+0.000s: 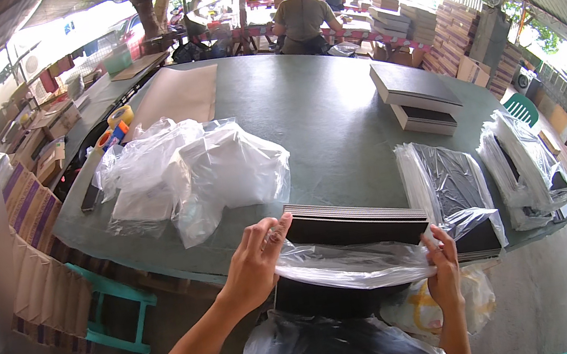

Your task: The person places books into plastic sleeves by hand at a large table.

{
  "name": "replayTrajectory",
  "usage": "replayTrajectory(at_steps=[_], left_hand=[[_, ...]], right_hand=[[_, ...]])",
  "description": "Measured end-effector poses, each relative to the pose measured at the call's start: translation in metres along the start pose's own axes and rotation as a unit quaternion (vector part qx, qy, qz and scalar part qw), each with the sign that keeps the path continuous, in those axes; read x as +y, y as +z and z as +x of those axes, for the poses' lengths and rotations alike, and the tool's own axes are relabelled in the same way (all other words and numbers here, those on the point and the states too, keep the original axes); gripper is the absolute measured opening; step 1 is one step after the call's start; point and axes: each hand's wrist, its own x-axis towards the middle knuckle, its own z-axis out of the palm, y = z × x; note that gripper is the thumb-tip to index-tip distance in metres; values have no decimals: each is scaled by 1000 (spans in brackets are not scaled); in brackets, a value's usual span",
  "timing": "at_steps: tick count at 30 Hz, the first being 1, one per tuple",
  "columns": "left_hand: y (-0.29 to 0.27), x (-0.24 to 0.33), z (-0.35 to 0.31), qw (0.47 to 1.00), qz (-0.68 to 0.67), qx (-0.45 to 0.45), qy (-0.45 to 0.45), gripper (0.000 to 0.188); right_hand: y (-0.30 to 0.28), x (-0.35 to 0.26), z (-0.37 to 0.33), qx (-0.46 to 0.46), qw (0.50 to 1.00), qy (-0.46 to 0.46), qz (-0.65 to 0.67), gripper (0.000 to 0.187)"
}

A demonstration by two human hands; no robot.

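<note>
A stack of thin black boards point(358, 228) with pale edges lies at the table's near edge, its lower part inside a clear plastic bag point(356, 262). My left hand point(256, 261) is closed at the left corner of the stack, fingers curled on the bag's edge. At the right corner, my right hand point(444, 263) pinches the other side of the bag's mouth. Closer to me, another plastic-wrapped black stack point(326, 352) rests low in front of my body. Plastic hides part of the fingertips and the boards' lower end.
Crumpled clear plastic bags point(208, 167) lie left on the green table point(285, 95). Bagged black stacks point(451, 184) and more wrapped stacks point(526, 164) sit to the right; unwrapped black boards point(418, 92) lie farther back. A green stool point(115, 307) stands left below. People point(303, 18) work beyond the table.
</note>
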Motion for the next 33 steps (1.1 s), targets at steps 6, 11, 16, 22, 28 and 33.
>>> replayTrajectory(at_steps=[6, 11, 16, 22, 28, 33], left_hand=[[-3, -2, 1, 999, 7, -33, -18, 64], [-12, 5, -1, 1000, -23, -11, -12, 54], [-21, -1, 1, 979, -193, 20, -58, 28], [-14, -52, -8, 672, -662, -218, -251, 17], [73, -103, -120, 553, -627, -377, -398, 19], [118, -110, -182, 607, -550, -377, -433, 20]], right_hand=[[-7, -12, 21, 7, 1000, 3, -16, 49], [-15, -17, 16, 19, 1000, 10, 4, 45], [-34, -3, 12, 74, 976, 48, 198, 29], [-19, 42, -5, -186, 670, 277, 663, 27], [87, 61, -119, -379, 605, 410, 568, 19], [156, 69, -164, -385, 727, 417, 385, 21]])
